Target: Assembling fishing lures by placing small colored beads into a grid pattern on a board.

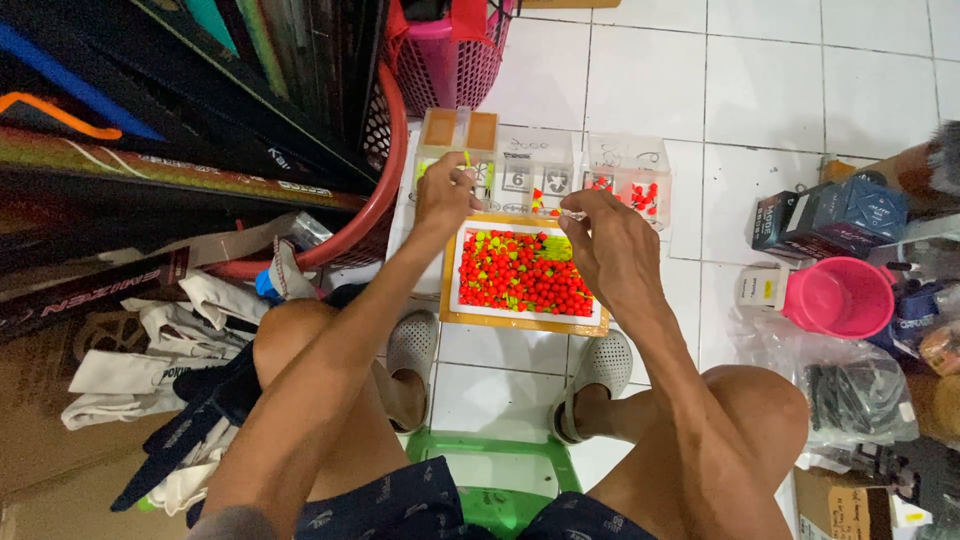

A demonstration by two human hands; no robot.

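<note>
A: What was held in the hands?

B: A thin yellow-green stick [466, 160] was pinched between the fingertips of the left hand [445, 190]. A second thin piece, too small to be told clearly, was pinched by the right hand [610, 240]. Both hands were held just above the far edge of a shallow tray [520, 318].

A: How was the tray described?

B: It was seen as a white tray with an orange-brown rim, laid on the white tiled floor [760, 80]. It was filled with many small red and yellow-green floats [520, 272].

A: What was placed around it?

B: Just behind the tray, three clear plastic boxes [535, 170] were lined up; a few red floats were kept in the right one. A pair of grey perforated clogs [412, 350] was worn on the feet, just near the tray. A green plastic stool [495, 480] was seen under the person. On the left, a red round basket [375, 200] and some crumpled cloths [150, 370] were noticed. On the right, well apart, a pink cup [840, 297] and a dark box [830, 215] were set.
</note>
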